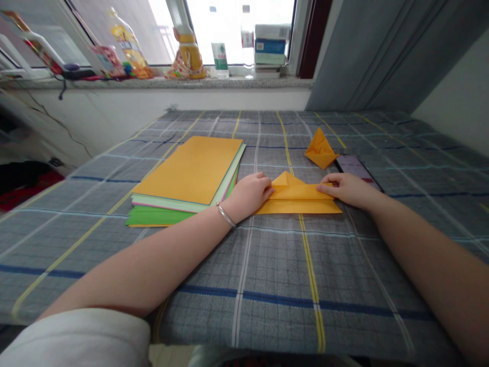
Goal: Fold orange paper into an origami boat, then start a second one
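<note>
A partly folded sheet of orange paper [296, 196] lies on the checked tablecloth, its far side coming to a peak and a folded strip crossing it. At its left end, my left hand [255, 192] has its fingers closed on the edge. My right hand [344, 187] pinches the right end of the folded strip between thumb and fingers. Beyond it stands a finished-looking folded orange paper shape [321, 149] with a pointed top. Left of my left hand is a stack of coloured paper [191, 168], orange on top with pale and green sheets below.
A phone [357, 169] lies beyond my right hand, touching or close to the folded shape. The checked tablecloth [214, 270] covers the table. On the windowsill [237, 83] stand bottles, a tube and stacked boxes [270, 45]. A grey curtain [367, 56] hangs at the right.
</note>
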`<state>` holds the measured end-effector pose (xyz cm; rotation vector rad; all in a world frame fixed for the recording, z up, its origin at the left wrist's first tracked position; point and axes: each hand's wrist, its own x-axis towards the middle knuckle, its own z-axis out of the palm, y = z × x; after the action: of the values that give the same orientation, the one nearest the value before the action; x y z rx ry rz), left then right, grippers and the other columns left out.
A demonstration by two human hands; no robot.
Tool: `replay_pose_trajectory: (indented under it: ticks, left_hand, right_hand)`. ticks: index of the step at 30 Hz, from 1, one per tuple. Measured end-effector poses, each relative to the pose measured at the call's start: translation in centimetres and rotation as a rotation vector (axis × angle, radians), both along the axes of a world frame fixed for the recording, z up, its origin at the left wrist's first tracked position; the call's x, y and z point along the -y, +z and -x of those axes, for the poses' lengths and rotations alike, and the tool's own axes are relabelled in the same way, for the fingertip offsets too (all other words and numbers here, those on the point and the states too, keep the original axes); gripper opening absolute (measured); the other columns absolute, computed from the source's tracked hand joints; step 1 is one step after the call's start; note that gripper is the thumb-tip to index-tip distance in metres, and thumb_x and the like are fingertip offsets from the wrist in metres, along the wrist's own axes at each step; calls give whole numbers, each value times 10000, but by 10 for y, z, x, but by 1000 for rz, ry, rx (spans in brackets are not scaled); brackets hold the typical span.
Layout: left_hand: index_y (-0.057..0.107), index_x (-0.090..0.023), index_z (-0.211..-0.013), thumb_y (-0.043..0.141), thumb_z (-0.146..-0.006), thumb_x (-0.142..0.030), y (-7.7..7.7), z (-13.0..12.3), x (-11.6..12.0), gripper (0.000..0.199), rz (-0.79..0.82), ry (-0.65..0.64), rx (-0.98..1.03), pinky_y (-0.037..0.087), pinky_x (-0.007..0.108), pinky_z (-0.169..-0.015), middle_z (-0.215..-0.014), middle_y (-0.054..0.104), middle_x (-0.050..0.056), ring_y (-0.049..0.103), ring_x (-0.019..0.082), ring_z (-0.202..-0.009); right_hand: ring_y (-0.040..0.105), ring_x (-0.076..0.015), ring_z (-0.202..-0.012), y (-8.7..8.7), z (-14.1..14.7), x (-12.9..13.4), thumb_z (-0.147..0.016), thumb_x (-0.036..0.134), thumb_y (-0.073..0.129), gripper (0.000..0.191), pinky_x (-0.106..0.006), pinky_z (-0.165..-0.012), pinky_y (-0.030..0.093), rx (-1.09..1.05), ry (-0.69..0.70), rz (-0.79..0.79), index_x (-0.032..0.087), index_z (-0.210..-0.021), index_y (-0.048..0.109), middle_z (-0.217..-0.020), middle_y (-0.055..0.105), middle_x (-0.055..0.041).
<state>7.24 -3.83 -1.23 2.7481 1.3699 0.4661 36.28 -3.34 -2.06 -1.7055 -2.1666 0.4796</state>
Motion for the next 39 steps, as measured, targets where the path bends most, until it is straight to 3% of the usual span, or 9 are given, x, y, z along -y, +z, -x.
replay_pose_trajectory:
  ticks: [11,17,22,25,27,30,34,39]
  left_hand:
    - [666,-113,-864,477,-956,-264,4,-4,3,259,-21,41,-101,508,334,-825,-929,675,96,644,210,-863]
    - [654,-119,-873,479,-946,-254,-2,-4,2,233,-69,41,-99,509,325,-826,-922,674,87,639,204,-864]
    - [608,-178,-1184,464,-949,-191,-7,-1,4,275,-207,-88,-73,481,359,-904,-1123,667,73,607,210,-1015]
    - [622,-231,-1202,429,-982,-240,-9,-2,5,293,-280,-206,-107,341,471,-1090,-1230,654,40,530,247,-1206]
    - [582,-204,-1277,406,-996,-287,-10,-3,5,342,-223,-270,-107,218,471,-1177,-1318,618,40,467,234,-1308]
    - [411,-149,-1442,366,-1005,-364,-12,-5,5,489,-36,-344,-135,196,417,-1196,-1496,448,75,380,203,-1400]
    - [261,-162,-1520,312,-1004,-458,-12,-5,5,597,83,-343,-182,92,462,-1211,-1577,289,93,245,223,-1472]
    - [168,-146,-1547,299,-1001,-504,-8,-3,6,666,127,-358,-246,112,456,-1207,-1604,194,120,154,239,-1497]
  right_hand:
    - [579,-188,-619,2,8,4,-797,483,606,263,-290,-511,346,130,-43,-25,228,-740,642,-677,642,-22]
    - [570,-193,-647,1,10,4,-798,474,608,256,-296,-535,345,129,-75,4,224,-767,653,-704,644,-30]
    - [569,-201,-664,1,10,5,-804,474,599,252,-298,-550,347,123,-64,-16,229,-767,644,-702,640,-27]
    - [569,-200,-659,0,10,5,-802,477,602,256,-297,-551,348,111,-53,-35,229,-752,639,-698,641,-29]
    - [567,-198,-649,0,10,5,-796,480,609,261,-297,-548,348,109,-58,-42,227,-737,633,-689,641,-29]
    - [562,-196,-634,1,11,5,-788,485,613,270,-298,-538,343,116,-76,-40,226,-715,622,-674,636,-28]
    - [559,-194,-632,3,13,6,-787,480,612,272,-299,-537,339,129,-89,-37,225,-693,599,-671,632,-28]
    - [559,-191,-637,6,14,6,-790,471,611,280,-301,-538,335,138,-97,-13,225,-664,572,-676,631,-30]
